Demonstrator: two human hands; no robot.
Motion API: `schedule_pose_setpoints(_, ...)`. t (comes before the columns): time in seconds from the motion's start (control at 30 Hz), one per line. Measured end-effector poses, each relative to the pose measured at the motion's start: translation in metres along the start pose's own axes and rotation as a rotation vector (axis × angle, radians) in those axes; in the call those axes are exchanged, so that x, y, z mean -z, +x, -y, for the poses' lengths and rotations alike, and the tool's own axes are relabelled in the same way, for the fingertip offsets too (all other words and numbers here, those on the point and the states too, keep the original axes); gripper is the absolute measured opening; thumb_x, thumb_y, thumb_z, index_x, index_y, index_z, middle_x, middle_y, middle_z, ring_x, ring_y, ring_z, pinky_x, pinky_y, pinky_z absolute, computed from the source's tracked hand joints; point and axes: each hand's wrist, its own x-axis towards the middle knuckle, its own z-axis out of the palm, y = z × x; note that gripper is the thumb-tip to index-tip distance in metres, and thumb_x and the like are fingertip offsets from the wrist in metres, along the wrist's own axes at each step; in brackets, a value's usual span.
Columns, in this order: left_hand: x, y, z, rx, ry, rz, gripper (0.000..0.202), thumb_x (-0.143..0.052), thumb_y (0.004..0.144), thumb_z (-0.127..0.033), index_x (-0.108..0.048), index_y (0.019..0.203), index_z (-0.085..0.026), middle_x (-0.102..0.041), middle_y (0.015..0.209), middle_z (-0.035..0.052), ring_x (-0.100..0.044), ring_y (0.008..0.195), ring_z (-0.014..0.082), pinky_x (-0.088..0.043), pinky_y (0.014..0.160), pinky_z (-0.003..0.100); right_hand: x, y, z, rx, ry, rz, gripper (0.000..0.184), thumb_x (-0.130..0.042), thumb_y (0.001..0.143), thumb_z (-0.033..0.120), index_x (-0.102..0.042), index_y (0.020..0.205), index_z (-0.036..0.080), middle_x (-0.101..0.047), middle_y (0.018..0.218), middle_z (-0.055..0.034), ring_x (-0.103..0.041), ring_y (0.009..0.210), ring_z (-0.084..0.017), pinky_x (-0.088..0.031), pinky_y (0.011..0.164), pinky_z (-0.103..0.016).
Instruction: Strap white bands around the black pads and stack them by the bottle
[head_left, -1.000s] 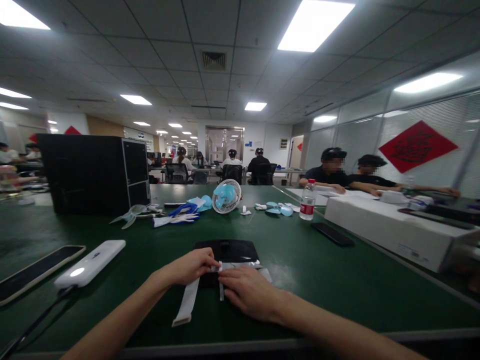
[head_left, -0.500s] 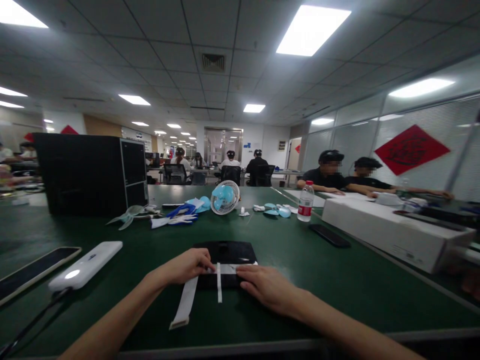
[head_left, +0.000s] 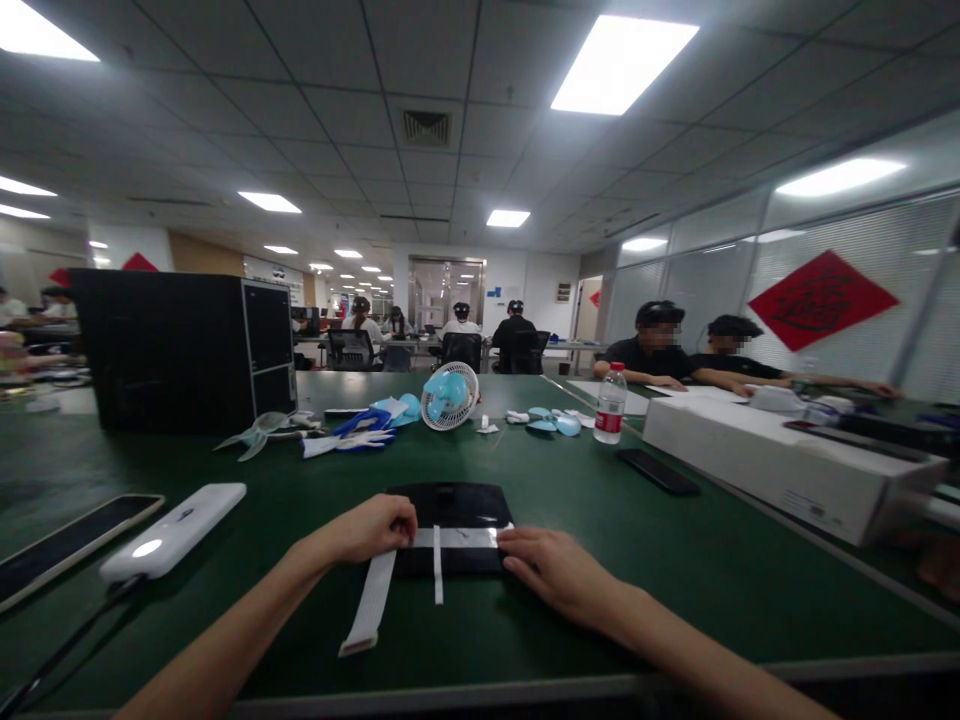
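Observation:
A flat black pad [head_left: 455,505] lies on the green table [head_left: 600,530] right in front of me. Across its near edge runs a clear shiny strip [head_left: 457,538]. My left hand [head_left: 367,530] is curled, its fingers pinched on the strip's left end. My right hand [head_left: 544,570] rests palm down with its fingertips pressed on the strip's right end. A narrow white strip [head_left: 438,566] crosses the clear one and points toward me. A longer white ribbed band [head_left: 370,602] lies beside it under my left hand.
A white power bank [head_left: 176,530] with a cable and a dark phone [head_left: 71,550] lie at left. A black computer case [head_left: 184,350], a small blue fan [head_left: 450,393], gloves, a water bottle [head_left: 610,403], another phone [head_left: 658,471] and a long white box [head_left: 787,462] stand farther back. People sit at right and behind.
My right hand has slid to the right along the clear strip, which now lies stretched flat across the black pad. My left hand stays at the strip's left end.

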Motion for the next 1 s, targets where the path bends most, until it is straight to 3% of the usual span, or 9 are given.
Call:
schedule_pose_setpoints(0.3,0.002,0.0,0.002,0.041,0.018,0.021,0.021,-0.056,0.077,-0.025,-0.064,0.095,-0.02,-0.062,0.095,0.0016,-0.057,0.083,0.0158,-0.043,0.069,0.024,0.0,0.001,-0.001,0.012,0.0,-0.007,0.036,-0.041,0.093,0.035,-0.064,0.116,0.02,-0.062,0.121,-0.0075,-0.056,0.109,-0.021,-0.042,0.096,-0.034)
schedule_pose_setpoints(0.63,0.01,-0.005,-0.009,0.096,0.042,0.031,0.023,-0.055,0.075,-0.024,-0.065,0.095,-0.02,-0.063,0.096,0.0028,-0.058,0.083,0.017,-0.044,0.067,0.024,0.0,0.006,-0.002,0.013,-0.026,-0.012,0.034,-0.042,0.093,0.036,-0.065,0.111,0.019,-0.064,0.111,-0.008,-0.057,0.101,-0.02,-0.043,0.09,-0.031)
schedule_pose_setpoints(0.83,0.01,-0.004,0.001,0.056,-0.039,0.044,0.023,-0.054,0.078,-0.03,-0.066,0.095,-0.02,-0.063,0.097,0.0028,-0.058,0.086,0.0174,-0.044,0.072,0.026,0.01,0.033,-0.003,0.016,-0.111,0.028,0.028,-0.046,0.09,0.032,-0.069,0.09,0.016,-0.065,0.095,-0.0073,-0.058,0.088,-0.017,-0.043,0.079,-0.027)
schedule_pose_setpoints(1.0,0.012,-0.001,0.014,0.04,-0.315,0.024,0.027,-0.048,0.08,-0.028,-0.064,0.097,-0.015,-0.063,0.093,0.0051,-0.059,0.08,0.0167,-0.047,0.071,0.029,0.01,0.07,-0.006,-0.001,-0.125,-0.016,0.023,-0.052,0.086,0.028,-0.068,0.1,0.019,-0.063,0.1,-0.0062,-0.059,0.088,-0.018,-0.044,0.075,-0.026)
